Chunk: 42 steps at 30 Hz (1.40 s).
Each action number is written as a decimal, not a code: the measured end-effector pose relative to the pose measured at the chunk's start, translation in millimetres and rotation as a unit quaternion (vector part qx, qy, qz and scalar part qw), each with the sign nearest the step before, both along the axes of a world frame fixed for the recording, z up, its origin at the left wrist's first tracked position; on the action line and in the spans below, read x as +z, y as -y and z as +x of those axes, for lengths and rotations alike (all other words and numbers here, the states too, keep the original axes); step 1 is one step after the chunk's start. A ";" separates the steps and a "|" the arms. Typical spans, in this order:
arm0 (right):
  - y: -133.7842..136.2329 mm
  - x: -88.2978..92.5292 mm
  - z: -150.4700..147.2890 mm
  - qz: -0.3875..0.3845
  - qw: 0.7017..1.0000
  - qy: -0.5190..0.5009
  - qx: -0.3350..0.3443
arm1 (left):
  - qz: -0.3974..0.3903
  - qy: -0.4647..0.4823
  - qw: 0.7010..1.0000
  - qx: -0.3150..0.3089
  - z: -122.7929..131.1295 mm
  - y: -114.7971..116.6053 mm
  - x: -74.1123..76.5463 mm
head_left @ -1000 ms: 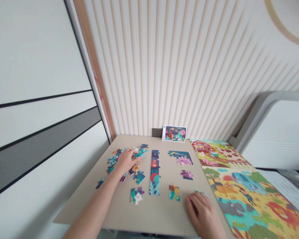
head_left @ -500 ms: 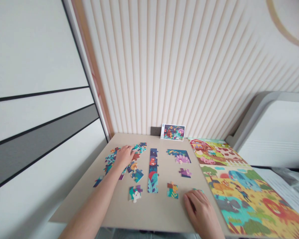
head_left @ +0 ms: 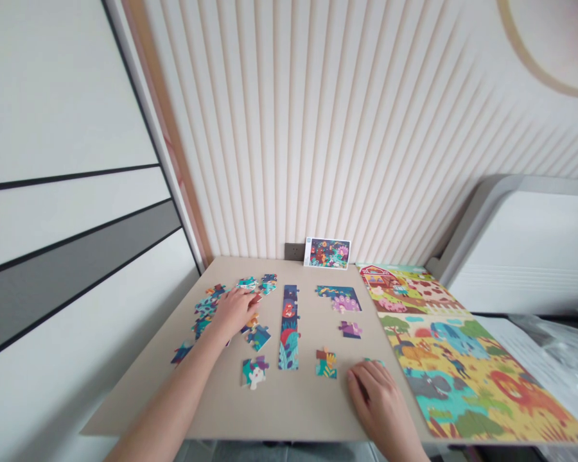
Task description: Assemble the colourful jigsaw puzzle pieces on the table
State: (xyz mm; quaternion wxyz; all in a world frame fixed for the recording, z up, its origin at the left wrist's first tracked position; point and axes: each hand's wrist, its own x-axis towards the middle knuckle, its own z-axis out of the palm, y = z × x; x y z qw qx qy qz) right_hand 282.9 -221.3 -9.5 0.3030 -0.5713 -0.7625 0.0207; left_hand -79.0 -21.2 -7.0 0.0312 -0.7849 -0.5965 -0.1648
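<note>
My left hand (head_left: pixel 234 310) reaches over a heap of loose puzzle pieces (head_left: pixel 207 306) at the left of the beige table (head_left: pixel 289 404), its fingertips pinched on a piece near the heap's right edge. My right hand (head_left: pixel 378 404) lies palm down near the front edge, fingers curled over a teal piece (head_left: pixel 370 362) that barely shows. Between the hands stands a joined vertical strip of pieces (head_left: pixel 288 327). A joined corner section (head_left: pixel 340 298) lies farther back.
Single pieces lie in front: a white-figured one (head_left: pixel 253 372), an orange-teal one (head_left: pixel 326 364), a purple one (head_left: pixel 350 330). A finished farm puzzle (head_left: pixel 443 346) covers the table's right side. A reference picture card (head_left: pixel 327 253) leans on the ribbed wall.
My left hand has drawn back a little toward me over the loose pieces. The view has shifted slightly; my right hand stays flat in the same spot.
</note>
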 end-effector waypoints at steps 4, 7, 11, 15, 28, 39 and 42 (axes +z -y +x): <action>1.4 5.2 -2.4 -0.001 1.000 0.005 -0.004 | 0.003 0.028 0.999 -0.026 -1.1 -5.1 -2.0; 2.0 6.5 -3.0 -0.006 1.000 0.006 -0.007 | 0.010 0.067 0.996 -0.063 -1.2 -8.6 -3.1; 1.9 5.0 -2.0 -0.004 1.000 0.006 -0.008 | 0.022 0.063 0.997 -0.032 -1.3 -8.3 -3.5; 1.7 3.6 -1.1 -0.008 1.000 0.004 -0.003 | -0.005 0.054 0.998 -0.020 -4.1 -6.7 -2.8; -3.6 -12.4 7.7 0.039 0.999 0.018 0.018 | 0.053 0.059 0.997 -0.020 -69.1 55.9 32.1; -9.2 -19.6 15.7 0.074 0.996 0.024 0.036 | 0.041 0.091 0.993 0.063 -96.9 117.6 -18.6; -11.8 -20.4 17.2 0.099 0.994 0.025 0.044 | 0.047 0.096 0.992 0.062 -94.4 118.7 -16.1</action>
